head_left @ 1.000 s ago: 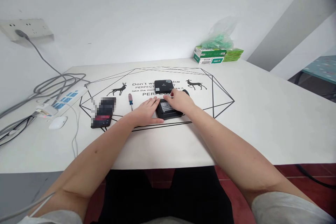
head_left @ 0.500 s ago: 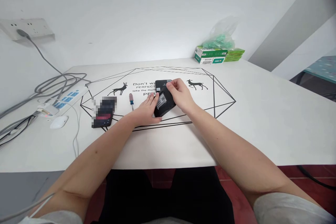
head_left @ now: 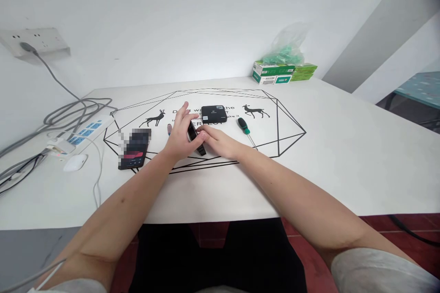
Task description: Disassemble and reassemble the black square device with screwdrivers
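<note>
Fingers of two hands, left partly spread, around one black device; two screwdrivers nearby

Black device, green-black screwdriver

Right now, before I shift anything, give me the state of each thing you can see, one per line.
Black device: held up, tilted on edge
Left hand: gripping, some fingers spread
Right hand: gripping
Black box: lying flat
Green-handled screwdriver: lying loose
Other screwdriver: partly hidden
Phone: lying flat, screen lit
White case: looks closed
Wall socket: one plug in
Green boxes: stacked
Plastic bag: resting on top
</note>
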Available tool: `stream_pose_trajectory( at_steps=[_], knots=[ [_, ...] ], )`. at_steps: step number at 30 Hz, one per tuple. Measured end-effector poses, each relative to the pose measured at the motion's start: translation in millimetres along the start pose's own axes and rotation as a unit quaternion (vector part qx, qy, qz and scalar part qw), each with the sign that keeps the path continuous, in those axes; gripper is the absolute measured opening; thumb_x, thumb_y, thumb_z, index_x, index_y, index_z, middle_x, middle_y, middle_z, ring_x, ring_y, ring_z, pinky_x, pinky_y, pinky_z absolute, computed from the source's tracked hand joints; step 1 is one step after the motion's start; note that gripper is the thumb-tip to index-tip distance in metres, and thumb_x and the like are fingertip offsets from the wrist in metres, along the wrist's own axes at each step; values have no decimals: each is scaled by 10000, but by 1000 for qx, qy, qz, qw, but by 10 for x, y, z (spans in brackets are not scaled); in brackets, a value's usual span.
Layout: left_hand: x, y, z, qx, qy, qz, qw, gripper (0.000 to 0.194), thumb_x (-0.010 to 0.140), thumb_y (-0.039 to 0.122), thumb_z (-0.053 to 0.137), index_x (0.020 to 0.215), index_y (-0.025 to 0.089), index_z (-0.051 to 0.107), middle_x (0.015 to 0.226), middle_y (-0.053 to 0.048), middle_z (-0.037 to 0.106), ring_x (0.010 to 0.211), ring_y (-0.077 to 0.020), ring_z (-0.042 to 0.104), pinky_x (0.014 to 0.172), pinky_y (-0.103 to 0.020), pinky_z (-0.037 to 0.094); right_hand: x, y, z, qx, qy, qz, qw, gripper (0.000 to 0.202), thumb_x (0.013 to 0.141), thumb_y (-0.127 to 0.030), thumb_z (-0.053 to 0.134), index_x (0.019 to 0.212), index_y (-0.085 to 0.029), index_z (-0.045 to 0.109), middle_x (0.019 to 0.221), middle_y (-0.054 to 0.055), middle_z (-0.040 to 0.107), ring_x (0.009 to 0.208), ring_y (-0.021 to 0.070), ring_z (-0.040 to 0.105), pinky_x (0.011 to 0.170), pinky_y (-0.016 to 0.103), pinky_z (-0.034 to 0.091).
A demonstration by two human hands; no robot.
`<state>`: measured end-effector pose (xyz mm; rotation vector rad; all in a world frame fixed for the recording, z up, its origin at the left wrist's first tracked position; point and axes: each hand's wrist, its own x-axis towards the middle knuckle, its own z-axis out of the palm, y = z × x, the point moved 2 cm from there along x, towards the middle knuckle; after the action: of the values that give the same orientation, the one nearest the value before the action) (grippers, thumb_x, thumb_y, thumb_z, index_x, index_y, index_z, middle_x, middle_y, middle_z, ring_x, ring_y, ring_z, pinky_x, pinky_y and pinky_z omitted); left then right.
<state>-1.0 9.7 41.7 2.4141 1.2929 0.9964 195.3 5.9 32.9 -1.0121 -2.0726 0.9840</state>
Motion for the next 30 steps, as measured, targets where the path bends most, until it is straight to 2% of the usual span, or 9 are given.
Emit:
stream_pose_trajectory(
  at_steps=[2, 4, 8, 12, 16, 19, 21, 26, 30],
  knots=[
    [23, 1, -105, 31, -39, 12, 999, 681, 1012, 691, 596, 1529, 248, 616, 1824, -164, 360, 1674, -421, 357, 1337, -642, 350, 10, 14, -13, -28, -20, 10, 999, 442, 1149, -563, 430, 1306, -213, 647, 1348, 125, 773, 1211, 264, 713, 1104, 437, 535],
    [42, 8, -238, 42, -100, 28, 994, 702, 968, 664, 650, 1526, 238, 646, 1781, -163, 440, 1666, -407, 373, 1356, -598, 345, 21, 7, -33, -65, -37, 19, 997, 396, 1148, -493, 456, 1317, -208, 673, 1339, 129, 778, 1199, 270, 723, 1091, 439, 541],
    [55, -41, -490, 51, -185, -58, 980, 868, 845, 710, 784, 1584, 289, 610, 1875, -108, 256, 1640, -446, 416, 1265, -580, 486, 29, -18, -66, -143, -67, 20, 987, 377, 1127, -478, 500, 1167, -195, 747, 1218, 143, 770, 1103, 286, 722, 1026, 451, 561],
    [54, -117, -596, 55, -223, -91, 969, 817, 789, 726, 830, 1477, 308, 696, 1841, -97, 308, 1543, -441, 541, 1189, -545, 565, 21, -18, -56, -191, -87, 0, 978, 443, 1108, -558, 519, 1196, -188, 746, 1210, 156, 762, 1146, 324, 704, 1023, 471, 555],
    [42, -169, -638, 60, -246, -97, 963, 926, 749, 748, 857, 1559, 344, 663, 1833, -87, 303, 1504, -434, 583, 1160, -512, 588, 12, -8, -29, -225, -101, -3, 969, 490, 1022, -555, 687, 1339, -182, 711, 1342, 193, 752, 1307, 400, 647, 1099, 543, 529],
    [24, -196, -638, 77, -275, -121, 951, 1004, 722, 747, 862, 1614, 355, 622, 1849, -82, 272, 1503, -431, 583, 1159, -498, 585, 2, 0, -16, -230, -103, 1, 968, 590, 963, -528, 770, 1430, -180, 677, 1415, 216, 726, 1358, 428, 624, 1123, 575, 527],
    [12, -200, -595, 86, -295, -126, 943, 991, 716, 709, 853, 1611, 351, 626, 1803, -94, 356, 1451, -418, 619, 1136, -498, 594, -3, 9, -13, -231, -100, 3, 968, 619, 957, -507, 778, 1477, -194, 656, 1429, 209, 717, 1379, 419, 621, 1131, 564, 532],
    [6, -153, -372, 81, -283, -76, 953, 706, 765, 568, 797, 1432, 342, 751, 1502, -98, 617, 1382, -408, 606, 1115, -518, 589, 2, 21, -31, -255, -92, 4, 963, 521, 1009, -373, 711, 1478, -153, 656, 1379, 213, 726, 1322, 383, 656, 1111, 517, 541],
    [20, -164, -247, 95, -277, -48, 955, 657, 828, 554, 763, 1450, 345, 739, 1580, -88, 595, 1501, -412, 503, 1216, -544, 500, 19, 17, -68, -274, -83, 4, 958, 435, 1019, -306, 685, 1421, -138, 692, 1332, 206, 759, 1266, 370, 688, 1090, 503, 552]
  ],
)
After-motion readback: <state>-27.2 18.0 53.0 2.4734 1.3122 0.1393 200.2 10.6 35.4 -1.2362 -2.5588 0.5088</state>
